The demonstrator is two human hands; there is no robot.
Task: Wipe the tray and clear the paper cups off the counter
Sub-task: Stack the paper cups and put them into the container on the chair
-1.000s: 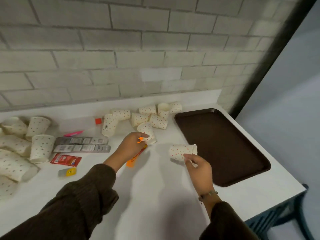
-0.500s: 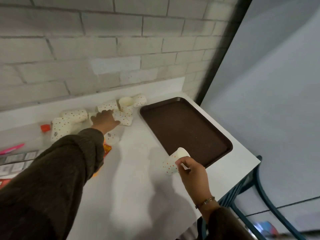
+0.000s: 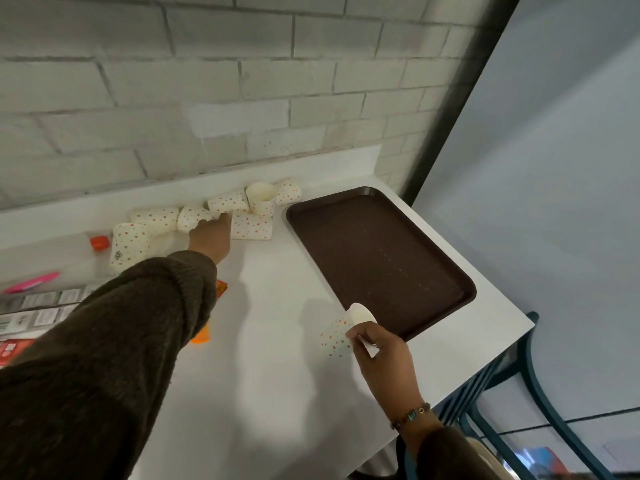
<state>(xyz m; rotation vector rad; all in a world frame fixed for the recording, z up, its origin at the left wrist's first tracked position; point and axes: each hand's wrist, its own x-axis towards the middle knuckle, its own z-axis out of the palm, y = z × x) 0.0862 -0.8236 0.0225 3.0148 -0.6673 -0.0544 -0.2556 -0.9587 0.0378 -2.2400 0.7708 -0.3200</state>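
Note:
A dark brown tray (image 3: 381,258) lies on the white counter (image 3: 270,375) at the right, with nothing on it. My right hand (image 3: 381,351) holds a dotted paper cup (image 3: 336,337) by its rim, tilted, just off the tray's near-left edge. My left hand (image 3: 211,233) reaches to the back wall and touches a lying dotted cup (image 3: 194,216) in a cluster of several paper cups (image 3: 252,225). One cup (image 3: 261,199) in that cluster stands upright; the others lie on their sides.
At the left lie an orange-capped bottle (image 3: 98,243), a pink pen (image 3: 33,282), grey packets (image 3: 41,306) and a red packet (image 3: 12,349). An orange item (image 3: 202,336) shows beneath my left sleeve. The counter ends at the right, above a blue chair frame (image 3: 533,375).
My left hand moved from the middle of the counter back to the cups by the wall. My right hand lifted its cup off the counter and tilted it. The view swung right.

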